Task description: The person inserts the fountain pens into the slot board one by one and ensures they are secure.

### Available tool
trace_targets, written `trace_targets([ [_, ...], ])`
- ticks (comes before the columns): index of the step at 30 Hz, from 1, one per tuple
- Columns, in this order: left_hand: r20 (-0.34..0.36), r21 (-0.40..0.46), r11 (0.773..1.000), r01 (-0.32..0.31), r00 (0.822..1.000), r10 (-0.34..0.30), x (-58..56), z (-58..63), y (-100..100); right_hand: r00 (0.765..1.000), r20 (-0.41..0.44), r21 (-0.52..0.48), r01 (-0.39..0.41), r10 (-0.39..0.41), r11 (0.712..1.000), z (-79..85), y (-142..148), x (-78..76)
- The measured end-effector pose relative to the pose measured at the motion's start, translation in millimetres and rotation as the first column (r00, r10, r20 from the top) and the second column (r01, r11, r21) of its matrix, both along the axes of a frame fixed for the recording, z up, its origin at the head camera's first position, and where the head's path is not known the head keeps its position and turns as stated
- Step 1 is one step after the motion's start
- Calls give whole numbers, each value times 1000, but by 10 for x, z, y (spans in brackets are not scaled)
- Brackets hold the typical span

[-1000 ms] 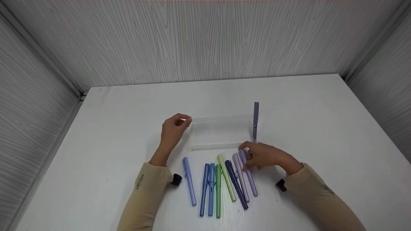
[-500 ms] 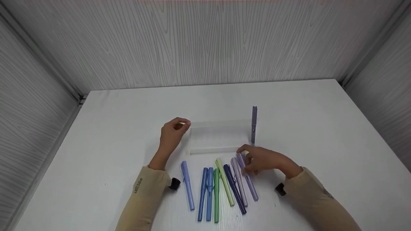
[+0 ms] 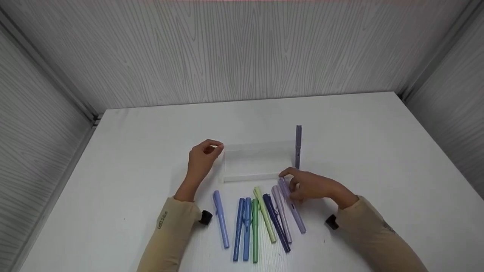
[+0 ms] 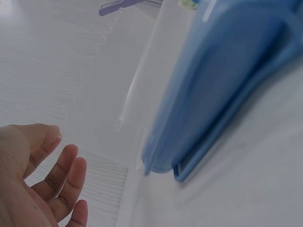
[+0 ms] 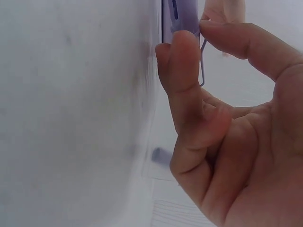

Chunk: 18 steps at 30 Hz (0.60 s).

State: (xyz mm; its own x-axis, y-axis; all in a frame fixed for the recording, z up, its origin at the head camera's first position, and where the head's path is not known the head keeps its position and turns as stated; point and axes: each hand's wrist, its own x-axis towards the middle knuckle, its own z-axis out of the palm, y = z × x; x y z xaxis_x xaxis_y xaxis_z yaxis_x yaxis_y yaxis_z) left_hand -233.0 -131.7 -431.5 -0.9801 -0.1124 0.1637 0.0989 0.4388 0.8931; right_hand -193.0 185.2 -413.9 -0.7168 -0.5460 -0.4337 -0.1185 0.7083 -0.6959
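Note:
My left hand (image 3: pixel 201 162) is at the back left corner of a clear plastic tray (image 3: pixel 249 177), thumb and forefinger pinching it there. My right hand (image 3: pixel 317 185) pinches a light purple pen (image 3: pixel 298 218) near its capped end, just in front of the tray's right end. In the right wrist view, thumb and fingers meet around that purple pen (image 5: pixel 188 16), its clip showing. A darker purple pen (image 3: pixel 298 145) lines the tray's right end and reaches past its back edge in the head view. Beside the held pen lies a pale lilac pen (image 3: pixel 283 217).
In front of the tray several more pens lie in a loose row: navy (image 3: pixel 278 224), lime (image 3: pixel 265 215), green (image 3: pixel 255 234), two blue ones, the nearer to the middle (image 3: pixel 247 230), and periwinkle (image 3: pixel 221 221) apart at left. A wood-grain panel (image 3: pixel 242 53) closes off the back.
The lower end of the held purple pen has swung a little to the right, away from the lilac pen. The left hand stays at the tray's corner; the view has shifted slightly.

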Motion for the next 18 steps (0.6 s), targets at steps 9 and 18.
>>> trace_targets([
  [9,4,30,999,19,1000,-20,-1,31,-16,1000,-8,-59,13,-14,998,35,51,-48],
  [18,12,41,999,18,1000,-19,-5,24,-46,999,11,-182,42,-40,982,110,99,-94],
])
